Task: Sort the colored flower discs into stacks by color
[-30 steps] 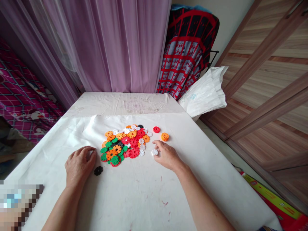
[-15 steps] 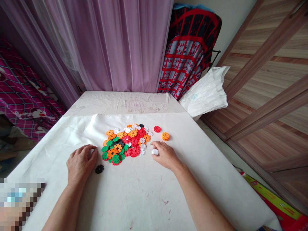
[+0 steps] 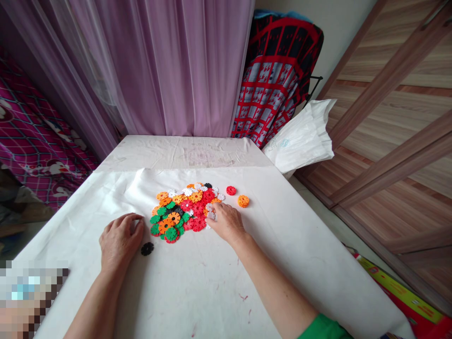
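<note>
**Right hand (image 3: pixel 228 222) at the edge of a pile of notched plastic discs (image 3: pixel 197 208)**

Nearest, a green sleeve (image 3: pixel 323 328) ends on the right forearm. The white table cover (image 3: pixel 212 282) is smooth, marked with thin reddish streaks. A black disc (image 3: pixel 147 248), flat and round with slots cut into its rim, lies alone just beside the left hand (image 3: pixel 120 240). That hand rests loosely curled, thumb a little apart from the forefinger; its palm side is hidden.

The pile spreads between the hands, its flower-shaped pieces overlapping in orange, green, red, white and black. At its right edge the right thumb and forefinger, narrowly parted, meet a white disc (image 3: pixel 211 215); whether they pinch it, I cannot tell. Beyond that hand sit an orange stack (image 3: pixel 243 201) and, slightly farther, a red disc (image 3: pixel 231 190).

Past the table, a crinkled white bag (image 3: pixel 303 136) bears faint bluish print, too small to read. Behind are a pleated mauve curtain (image 3: pixel 183 70) and wood-grain doors (image 3: pixel 399 132).
</note>
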A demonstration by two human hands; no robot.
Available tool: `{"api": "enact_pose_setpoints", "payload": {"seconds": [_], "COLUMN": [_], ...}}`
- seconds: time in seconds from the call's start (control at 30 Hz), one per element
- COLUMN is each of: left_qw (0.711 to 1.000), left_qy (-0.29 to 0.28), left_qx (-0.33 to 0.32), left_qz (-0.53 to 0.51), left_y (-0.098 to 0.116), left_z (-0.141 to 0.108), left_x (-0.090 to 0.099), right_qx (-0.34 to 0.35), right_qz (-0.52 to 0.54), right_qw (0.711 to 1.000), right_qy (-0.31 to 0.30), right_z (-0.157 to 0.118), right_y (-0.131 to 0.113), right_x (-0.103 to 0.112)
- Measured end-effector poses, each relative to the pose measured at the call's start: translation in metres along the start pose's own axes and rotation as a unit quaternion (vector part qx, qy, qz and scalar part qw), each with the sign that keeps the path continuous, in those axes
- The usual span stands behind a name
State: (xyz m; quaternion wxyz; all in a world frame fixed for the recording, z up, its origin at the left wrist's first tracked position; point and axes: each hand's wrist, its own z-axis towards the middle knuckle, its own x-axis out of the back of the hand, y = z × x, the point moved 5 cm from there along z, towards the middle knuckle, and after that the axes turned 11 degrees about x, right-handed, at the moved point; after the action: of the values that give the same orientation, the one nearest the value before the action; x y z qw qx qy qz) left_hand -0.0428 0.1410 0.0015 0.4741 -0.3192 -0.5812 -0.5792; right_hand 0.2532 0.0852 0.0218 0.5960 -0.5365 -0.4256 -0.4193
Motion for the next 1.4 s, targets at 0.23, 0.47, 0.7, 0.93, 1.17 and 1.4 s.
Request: {"api": "enact_pose_setpoints", "payload": {"seconds": [0.23,0.47,0.7,0.93,1.17,1.4], "left_qw": [1.000,1.000,1.000,1.000,1.000,1.000], "left_qy": [0.000,0.007,0.000,0.012,0.004,0.007], "left_qx": [0.009,0.007,0.001,-0.001,0.001,-0.001], "left_qz": [0.002,0.003,0.008,0.000,0.015,0.010], "left_y": [-0.001,0.000,0.000,0.000,0.000,-0.002], "left_z": [0.001,0.000,0.001,0.003,0.002,0.003], "left_x": [-0.001,0.000,-0.001,0.000,-0.002,-0.002], "right_qx": [-0.017,-0.048,-0.018,-0.005,0.016,0.043], "right_qz": [0.066,0.236,0.255,0.215,0.203,0.191], "right_qw": [0.997,0.964,0.960,0.972,0.973,0.974], "right_qy": [0.026,0.112,0.113,0.097,0.109,0.115], "right_z": [0.007,-0.027,-0.047,-0.044,-0.046,-0.028], "right_y": [0.008,0.060,0.061,0.057,0.058,0.052], "right_x": [-0.005,0.014,0.007,0.000,-0.002,0.005]}}
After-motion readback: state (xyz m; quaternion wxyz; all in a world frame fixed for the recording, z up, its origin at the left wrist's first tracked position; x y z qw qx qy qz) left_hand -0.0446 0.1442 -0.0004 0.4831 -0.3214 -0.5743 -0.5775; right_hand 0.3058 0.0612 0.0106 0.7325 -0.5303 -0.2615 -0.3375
